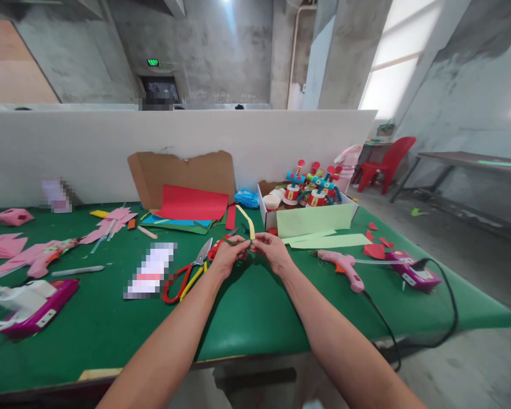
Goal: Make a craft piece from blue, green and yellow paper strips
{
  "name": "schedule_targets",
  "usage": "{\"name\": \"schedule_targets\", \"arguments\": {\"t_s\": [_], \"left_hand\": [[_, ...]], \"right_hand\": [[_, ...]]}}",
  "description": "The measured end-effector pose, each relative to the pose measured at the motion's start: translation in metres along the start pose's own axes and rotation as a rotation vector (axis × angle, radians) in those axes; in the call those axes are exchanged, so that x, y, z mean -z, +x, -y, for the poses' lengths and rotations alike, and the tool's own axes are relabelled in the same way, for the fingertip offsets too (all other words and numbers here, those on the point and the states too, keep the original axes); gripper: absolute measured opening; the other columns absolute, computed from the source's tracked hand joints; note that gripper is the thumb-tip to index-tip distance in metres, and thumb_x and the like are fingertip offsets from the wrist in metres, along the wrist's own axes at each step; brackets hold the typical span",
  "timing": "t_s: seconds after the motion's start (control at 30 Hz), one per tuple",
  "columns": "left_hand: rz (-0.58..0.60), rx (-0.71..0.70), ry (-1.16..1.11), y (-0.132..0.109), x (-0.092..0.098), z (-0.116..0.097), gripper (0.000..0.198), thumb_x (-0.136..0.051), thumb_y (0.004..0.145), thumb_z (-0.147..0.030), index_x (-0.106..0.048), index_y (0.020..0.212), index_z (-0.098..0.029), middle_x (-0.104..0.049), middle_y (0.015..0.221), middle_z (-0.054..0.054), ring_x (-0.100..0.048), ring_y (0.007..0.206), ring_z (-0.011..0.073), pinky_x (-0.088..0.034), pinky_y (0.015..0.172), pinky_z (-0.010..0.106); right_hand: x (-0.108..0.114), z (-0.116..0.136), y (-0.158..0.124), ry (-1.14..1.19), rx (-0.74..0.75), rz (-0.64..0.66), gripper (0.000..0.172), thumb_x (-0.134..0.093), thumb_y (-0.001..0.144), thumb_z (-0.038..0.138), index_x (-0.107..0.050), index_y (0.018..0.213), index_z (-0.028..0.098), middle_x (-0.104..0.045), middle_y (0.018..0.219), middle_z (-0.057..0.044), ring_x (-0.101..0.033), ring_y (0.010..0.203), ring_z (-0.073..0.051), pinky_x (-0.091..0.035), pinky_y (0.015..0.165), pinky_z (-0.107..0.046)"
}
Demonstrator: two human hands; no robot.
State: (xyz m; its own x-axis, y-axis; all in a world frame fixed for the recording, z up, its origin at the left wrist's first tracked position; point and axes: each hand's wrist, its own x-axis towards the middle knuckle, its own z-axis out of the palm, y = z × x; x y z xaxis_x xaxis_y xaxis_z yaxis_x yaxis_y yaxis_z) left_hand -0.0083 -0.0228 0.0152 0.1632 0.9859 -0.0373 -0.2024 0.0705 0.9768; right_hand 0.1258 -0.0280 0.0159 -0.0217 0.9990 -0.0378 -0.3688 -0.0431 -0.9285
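Observation:
My left hand (231, 253) and my right hand (272, 250) meet above the middle of the green table, fingertips pinched close together. From between them a thin pale yellow paper strip (247, 220) sticks up, bent towards the left at its top. A narrow dark green strip shows by my left fingers; the fingertips partly hide where the two strips meet. Just left of my left hand lie scissors (184, 280) with red handles, blades partly apart. A yellow-handled tool (193, 283) lies against them, and another red-handled tool (215, 247) is partly behind my left hand.
A white box (355, 216) at the back holds paper cups and several robot-like cup figures (318, 197). Light green paper strips (330, 242) lie in front. A pink glue gun (343, 267) and purple power strip (414, 271) are right. Red paper (193, 203) lies behind the scissors.

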Motion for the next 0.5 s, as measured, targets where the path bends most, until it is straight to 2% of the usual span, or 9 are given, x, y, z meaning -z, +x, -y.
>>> {"name": "schedule_targets", "arguments": {"t_s": [0.2,0.5], "left_hand": [[0.007,0.003,0.008,-0.0010,-0.0019,0.0002,0.042,-0.082,0.049,-0.039,-0.058,0.072,-0.014,-0.059,0.056,-0.002,-0.050,0.047,0.0074,-0.034,0.044,0.018],[-0.040,-0.015,0.012,0.0048,0.0025,0.0026,0.041,-0.084,0.045,-0.037,-0.061,0.068,-0.012,-0.058,0.052,-0.001,-0.049,0.044,0.0075,-0.037,0.045,0.020]], "right_hand": [[-0.0008,-0.0006,-0.0010,-0.031,0.002,-0.016,0.026,-0.079,0.052,0.021,-0.060,0.070,0.016,-0.064,0.057,0.002,-0.060,0.053,-0.010,-0.052,0.063,-0.025],[-0.0003,-0.0030,0.0000,0.018,-0.063,0.016,0.031,-0.082,0.047,0.020,-0.061,0.070,0.016,-0.066,0.059,0.002,-0.062,0.052,-0.010,-0.054,0.061,-0.025]]}}
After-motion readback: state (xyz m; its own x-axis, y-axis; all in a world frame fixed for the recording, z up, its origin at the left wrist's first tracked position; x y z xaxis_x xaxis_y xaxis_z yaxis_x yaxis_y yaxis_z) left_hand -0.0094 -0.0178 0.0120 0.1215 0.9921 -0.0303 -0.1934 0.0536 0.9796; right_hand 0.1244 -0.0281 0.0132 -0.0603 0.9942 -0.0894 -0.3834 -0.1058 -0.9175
